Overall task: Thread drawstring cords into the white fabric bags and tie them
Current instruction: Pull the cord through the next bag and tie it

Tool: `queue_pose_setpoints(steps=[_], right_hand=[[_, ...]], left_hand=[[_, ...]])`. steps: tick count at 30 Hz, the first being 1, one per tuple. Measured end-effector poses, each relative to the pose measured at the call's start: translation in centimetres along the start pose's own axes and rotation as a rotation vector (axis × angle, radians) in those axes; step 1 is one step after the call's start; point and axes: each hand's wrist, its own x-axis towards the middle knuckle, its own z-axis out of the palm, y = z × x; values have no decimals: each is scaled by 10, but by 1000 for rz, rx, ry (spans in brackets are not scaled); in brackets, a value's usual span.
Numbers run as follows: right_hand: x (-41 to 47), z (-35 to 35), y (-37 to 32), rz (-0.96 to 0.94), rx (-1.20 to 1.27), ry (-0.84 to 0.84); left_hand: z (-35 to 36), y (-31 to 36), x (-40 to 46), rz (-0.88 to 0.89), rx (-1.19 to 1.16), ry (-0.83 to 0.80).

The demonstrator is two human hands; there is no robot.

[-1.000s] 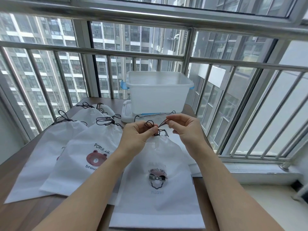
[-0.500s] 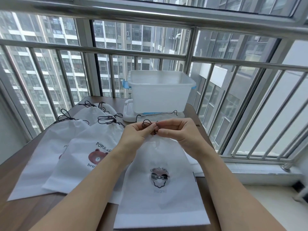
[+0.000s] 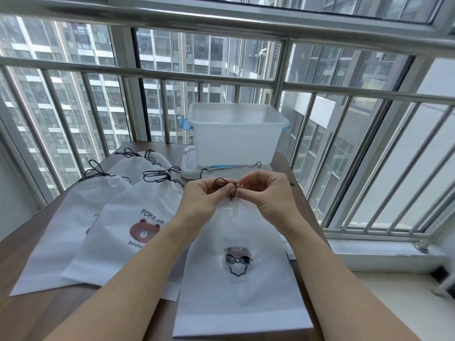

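Observation:
A white fabric bag (image 3: pixel 241 286) with a bow print lies on the wooden table in front of me, its gathered mouth lifted between my hands. My left hand (image 3: pixel 204 198) pinches a small black cord (image 3: pixel 219 182) loop at the bag's mouth. My right hand (image 3: pixel 266 190) meets it fingertip to fingertip and pinches the same dark cord. To the left lie several white bags, among them a bear-print bag (image 3: pixel 133 230), each closed with a tied black cord (image 3: pixel 160 177).
A translucent plastic bin (image 3: pixel 236 136) with blue handles stands at the table's far edge on its white lid (image 3: pixel 188 163). Another flat bag with cord ends lies before the bin. Metal window bars surround the table at the back and right.
My hands came together: a second ago they held the cord ends apart, and now the fingertips touch at the bag's mouth. The view has shifted slightly.

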Motion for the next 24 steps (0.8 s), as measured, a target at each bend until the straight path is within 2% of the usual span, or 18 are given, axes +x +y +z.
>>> queue_pose_setpoints(steps=[3,6,16,24], right_hand=[[2,-3,4,-10,-143,-50],[0,-3,4,22,-42,-162],[-2,1,3,49,100,-145],[2,0,7,11,-86,-165]], left_hand=[[-1,2,0,8,-14,1],[-3,3,0,10,-4,-19],[-4,3,1,89,62,-10],[-2,0,0,99,119,-66]])
